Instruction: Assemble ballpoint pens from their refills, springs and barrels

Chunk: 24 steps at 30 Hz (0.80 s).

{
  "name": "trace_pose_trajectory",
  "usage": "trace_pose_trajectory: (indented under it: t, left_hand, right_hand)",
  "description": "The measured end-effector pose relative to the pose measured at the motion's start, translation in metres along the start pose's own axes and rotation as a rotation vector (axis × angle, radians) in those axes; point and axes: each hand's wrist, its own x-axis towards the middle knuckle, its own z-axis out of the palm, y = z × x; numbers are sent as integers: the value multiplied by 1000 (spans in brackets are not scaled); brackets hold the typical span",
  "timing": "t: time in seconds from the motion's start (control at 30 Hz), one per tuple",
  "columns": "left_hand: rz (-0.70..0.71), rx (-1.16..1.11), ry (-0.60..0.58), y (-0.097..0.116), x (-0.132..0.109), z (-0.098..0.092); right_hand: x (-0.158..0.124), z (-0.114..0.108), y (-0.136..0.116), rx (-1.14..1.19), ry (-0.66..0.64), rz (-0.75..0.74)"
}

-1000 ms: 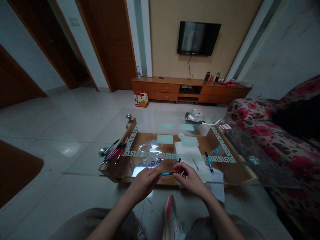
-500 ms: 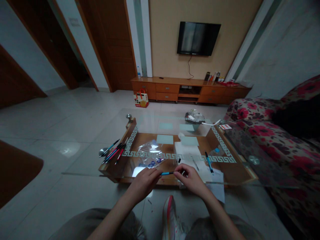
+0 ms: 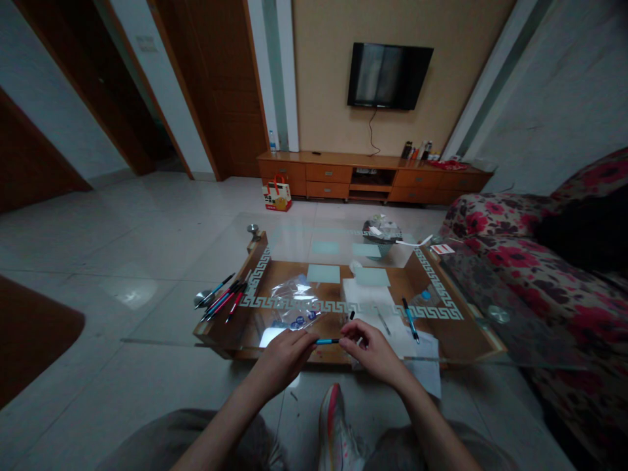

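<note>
A blue pen (image 3: 324,341) with a black end lies level between my two hands, just above the near edge of the glass table. My left hand (image 3: 289,350) is closed round its left part, which the fingers hide. At the black end, the thumb and fingers of my right hand (image 3: 367,345) are pinched together. Just beyond the right hand is a small black piece (image 3: 352,315). A thin clear pen part (image 3: 384,322) lies to its right, and another blue pen (image 3: 411,320) is farther right. On the left rests a pile of blue, pink and red pens (image 3: 223,301).
A clear plastic bag (image 3: 296,294) lies at the table's middle left. White paper (image 3: 422,366) hangs at the near right edge. A bag-lined bin (image 3: 383,229) stands beyond the table. The flowered sofa (image 3: 534,242) is on the right, and my shoe (image 3: 336,425) is below.
My right hand has shifted very slightly left and its fingers have moved a little at the black end. The left hand and the pen look almost still.
</note>
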Motion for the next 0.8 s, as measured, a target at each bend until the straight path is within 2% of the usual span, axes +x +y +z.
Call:
trace_pose_trajectory:
  t: [0.3,0.8]
  left_hand:
    - [-5,-7,-5,0,0,0]
    - [15,-33,2,0,1,2]
  right_hand:
    - [1,-3,-2,-26,55,-8]
    - [4,-10,4,201,204,-7]
